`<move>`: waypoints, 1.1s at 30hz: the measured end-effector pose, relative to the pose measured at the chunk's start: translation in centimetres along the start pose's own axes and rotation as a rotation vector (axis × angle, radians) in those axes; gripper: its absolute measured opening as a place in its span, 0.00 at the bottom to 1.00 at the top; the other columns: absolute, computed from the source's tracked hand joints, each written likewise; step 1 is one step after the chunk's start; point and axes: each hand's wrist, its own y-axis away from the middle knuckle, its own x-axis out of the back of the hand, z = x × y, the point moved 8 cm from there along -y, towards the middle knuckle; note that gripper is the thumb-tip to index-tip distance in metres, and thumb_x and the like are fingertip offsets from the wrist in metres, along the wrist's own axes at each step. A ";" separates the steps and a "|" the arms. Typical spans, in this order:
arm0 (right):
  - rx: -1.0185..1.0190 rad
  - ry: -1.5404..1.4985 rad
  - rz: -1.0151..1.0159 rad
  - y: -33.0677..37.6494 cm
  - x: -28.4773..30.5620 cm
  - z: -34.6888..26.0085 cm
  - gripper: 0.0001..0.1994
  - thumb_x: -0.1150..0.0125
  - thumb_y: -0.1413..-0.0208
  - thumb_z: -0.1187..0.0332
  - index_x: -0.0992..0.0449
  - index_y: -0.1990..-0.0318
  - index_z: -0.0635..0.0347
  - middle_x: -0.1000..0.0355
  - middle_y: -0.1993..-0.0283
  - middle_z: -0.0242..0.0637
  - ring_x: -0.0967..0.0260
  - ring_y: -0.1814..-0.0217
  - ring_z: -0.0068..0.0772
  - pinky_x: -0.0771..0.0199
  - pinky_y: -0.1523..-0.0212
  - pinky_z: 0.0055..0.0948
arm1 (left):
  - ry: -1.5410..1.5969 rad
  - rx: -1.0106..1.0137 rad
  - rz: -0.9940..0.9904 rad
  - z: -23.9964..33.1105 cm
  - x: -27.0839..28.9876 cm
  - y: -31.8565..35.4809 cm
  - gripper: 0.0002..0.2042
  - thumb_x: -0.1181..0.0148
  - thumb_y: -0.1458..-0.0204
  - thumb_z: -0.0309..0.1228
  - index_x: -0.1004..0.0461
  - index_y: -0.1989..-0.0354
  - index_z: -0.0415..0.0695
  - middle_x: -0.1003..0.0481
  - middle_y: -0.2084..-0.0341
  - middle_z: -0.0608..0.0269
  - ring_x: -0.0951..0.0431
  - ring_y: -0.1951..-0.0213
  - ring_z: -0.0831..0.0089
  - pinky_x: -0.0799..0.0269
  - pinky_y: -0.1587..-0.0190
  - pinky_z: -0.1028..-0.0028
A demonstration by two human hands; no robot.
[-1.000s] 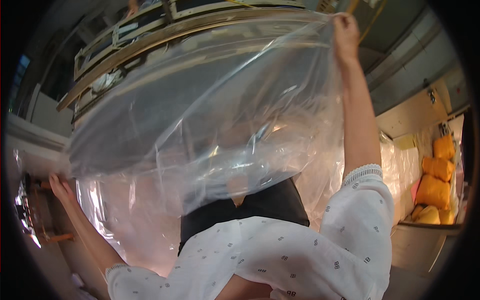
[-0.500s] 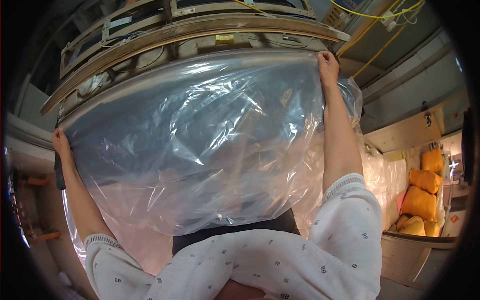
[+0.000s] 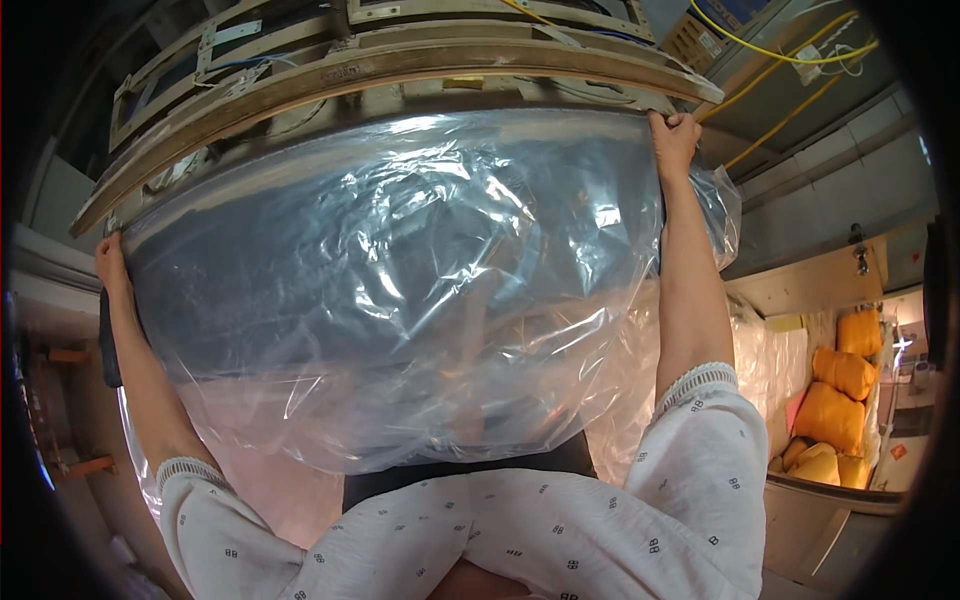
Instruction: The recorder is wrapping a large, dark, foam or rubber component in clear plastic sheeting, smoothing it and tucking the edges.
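Observation:
A wide clear plastic film (image 3: 400, 300) stretches between my two hands, wrinkled and shiny, its lower part hanging down toward my body. My left hand (image 3: 112, 262) pinches the film's far left corner. At the far right corner my right hand (image 3: 676, 142) grips the film's edge with bent fingers. Both arms reach forward. The film's far edge lies along a long beige bar (image 3: 400, 72) of a machine, close beneath it. Dark grey material shows through the film; I cannot tell what it is.
Metal frames and cables sit behind the bar. Yellow cables (image 3: 770, 135) hang at the far right, near a brown cardboard box (image 3: 690, 42). Orange bundles (image 3: 832, 415) are stacked at the right. More clear film (image 3: 765, 350) lies between them and my right arm.
Both hands have moved slightly farther out, the left up and left, the right a little rightward. The film's far edge has come nearer the bar. Both hands keep their hold.

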 end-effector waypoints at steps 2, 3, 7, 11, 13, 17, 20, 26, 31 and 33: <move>-0.025 0.045 0.005 0.0 -0.1 0.5 0.19 0.41 0.60 0.56 0.34 0.69 0.65 0.40 0.59 0.53 0.41 0.55 0.51 0.41 0.51 0.38 | -0.099 0.059 0.046 -0.7 0.4 0.0 0.16 0.45 0.51 0.42 0.30 0.68 0.38 0.29 0.70 0.60 0.32 0.64 0.73 0.38 0.57 0.74; -0.028 0.042 0.009 -0.1 -0.3 0.5 0.19 0.41 0.60 0.56 0.34 0.69 0.65 0.40 0.59 0.53 0.41 0.55 0.51 0.41 0.51 0.38 | -0.098 0.053 0.047 -1.0 1.2 -0.5 0.16 0.45 0.51 0.42 0.30 0.68 0.38 0.29 0.70 0.60 0.32 0.64 0.73 0.38 0.57 0.74; -0.096 -0.101 0.017 -1.0 -0.3 1.6 0.20 0.46 0.54 0.54 0.34 0.66 0.67 0.41 0.57 0.56 0.43 0.52 0.53 0.46 0.47 0.38 | 0.250 0.331 -0.031 -3.7 1.4 -0.2 0.13 0.53 0.47 0.40 0.33 0.69 0.40 0.31 0.71 0.61 0.30 0.68 0.73 0.35 0.63 0.76; -0.123 -0.137 0.008 -0.8 -0.6 1.4 0.25 0.58 0.46 0.49 0.33 0.62 0.69 0.42 0.53 0.60 0.46 0.48 0.56 0.50 0.45 0.38 | 0.561 0.358 0.154 -3.5 2.6 0.2 0.13 0.59 0.44 0.38 0.34 0.67 0.39 0.31 0.70 0.61 0.27 0.66 0.70 0.33 0.67 0.78; -0.112 -0.136 0.023 -0.8 -0.4 1.4 0.27 0.61 0.45 0.48 0.33 0.61 0.70 0.42 0.52 0.61 0.47 0.48 0.56 0.50 0.45 0.39 | 0.540 0.341 0.179 -3.2 2.7 0.3 0.14 0.60 0.44 0.38 0.35 0.66 0.38 0.31 0.71 0.61 0.27 0.64 0.70 0.33 0.66 0.77; -0.067 -0.137 0.051 -1.1 0.2 1.4 0.28 0.65 0.43 0.48 0.34 0.58 0.70 0.40 0.53 0.63 0.47 0.48 0.57 0.49 0.46 0.42 | 0.525 0.207 0.259 -2.6 4.0 -0.1 0.17 0.59 0.44 0.40 0.33 0.67 0.36 0.31 0.74 0.61 0.28 0.63 0.70 0.34 0.64 0.75; -0.098 -0.128 0.026 -0.7 -0.7 0.6 0.28 0.68 0.42 0.48 0.33 0.60 0.70 0.38 0.56 0.62 0.46 0.49 0.59 0.48 0.48 0.45 | 0.222 0.166 0.132 -3.6 6.1 -0.7 0.19 0.57 0.44 0.42 0.30 0.69 0.35 0.31 0.75 0.61 0.30 0.64 0.70 0.37 0.60 0.73; -0.004 0.064 -0.437 -0.3 -0.4 1.5 0.27 0.58 0.48 0.44 0.28 0.60 0.62 0.34 0.57 0.51 0.42 0.52 0.52 0.44 0.51 0.43 | -0.054 -0.023 -0.234 -0.4 5.3 0.0 0.21 0.46 0.50 0.46 0.27 0.60 0.38 0.27 0.65 0.61 0.31 0.63 0.73 0.39 0.55 0.74; 0.179 -0.192 -0.822 7.3 7.0 -3.8 0.12 0.47 0.49 0.60 0.32 0.66 0.61 0.35 0.70 0.33 0.39 0.62 0.27 0.40 0.59 0.26 | -0.007 0.031 -0.117 0.2 16.1 -2.0 0.18 0.43 0.52 0.40 0.27 0.57 0.40 0.25 0.64 0.61 0.29 0.58 0.69 0.38 0.53 0.72; -0.021 -0.540 -0.942 10.2 9.0 -6.6 0.07 0.51 0.46 0.67 0.40 0.72 0.58 0.46 0.75 0.23 0.48 0.69 0.15 0.44 0.66 0.17 | -0.521 -0.086 -0.072 2.6 14.5 -0.2 0.18 0.43 0.53 0.37 0.28 0.56 0.40 0.26 0.62 0.59 0.29 0.56 0.66 0.38 0.52 0.71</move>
